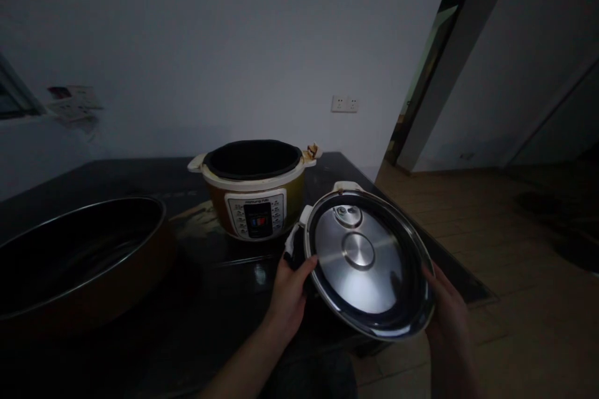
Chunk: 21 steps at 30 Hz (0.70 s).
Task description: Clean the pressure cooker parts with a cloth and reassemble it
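Note:
A round pressure cooker lid is held tilted above the front right of the table, its shiny metal underside facing me. My left hand grips the rim on the left with the thumb over the edge; a crumpled white scrap or cloth shows by its fingers, too dim to name. My right hand clasps the opposite rim, its fingers mostly hidden behind the lid. Behind the lid and to its left, the electric pressure cooker stands uncovered, its dark inside showing and its button panel facing me.
A wide, deep dark pan sits on the left of the dark glossy table. A white wall with a power socket rises behind. Past the table's right edge lies tiled floor, with a doorway beyond.

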Tool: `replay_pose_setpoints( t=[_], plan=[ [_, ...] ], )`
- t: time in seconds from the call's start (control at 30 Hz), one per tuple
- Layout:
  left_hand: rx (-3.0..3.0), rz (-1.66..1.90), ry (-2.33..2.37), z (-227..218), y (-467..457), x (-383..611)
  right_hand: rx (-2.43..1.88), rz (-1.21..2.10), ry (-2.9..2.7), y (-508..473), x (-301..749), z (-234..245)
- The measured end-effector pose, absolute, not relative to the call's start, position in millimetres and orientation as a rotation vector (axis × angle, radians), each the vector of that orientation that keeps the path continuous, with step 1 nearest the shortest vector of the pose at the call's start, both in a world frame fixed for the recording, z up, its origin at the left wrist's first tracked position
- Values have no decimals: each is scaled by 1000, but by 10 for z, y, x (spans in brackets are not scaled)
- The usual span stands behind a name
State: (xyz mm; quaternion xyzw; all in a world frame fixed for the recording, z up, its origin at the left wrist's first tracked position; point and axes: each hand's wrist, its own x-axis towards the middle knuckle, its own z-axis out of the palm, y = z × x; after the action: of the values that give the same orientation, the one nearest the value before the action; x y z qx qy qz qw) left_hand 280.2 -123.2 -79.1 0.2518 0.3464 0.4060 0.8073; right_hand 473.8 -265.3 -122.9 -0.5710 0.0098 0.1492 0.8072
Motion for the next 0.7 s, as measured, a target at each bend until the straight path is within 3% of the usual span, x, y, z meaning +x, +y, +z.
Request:
replay_pose_setpoints(
  t=[0.7],
  plan=[
    [346,1058,1076,-1136,-1036,1524,-1340,446,-212,-2041,3697,-1447]
  ],
)
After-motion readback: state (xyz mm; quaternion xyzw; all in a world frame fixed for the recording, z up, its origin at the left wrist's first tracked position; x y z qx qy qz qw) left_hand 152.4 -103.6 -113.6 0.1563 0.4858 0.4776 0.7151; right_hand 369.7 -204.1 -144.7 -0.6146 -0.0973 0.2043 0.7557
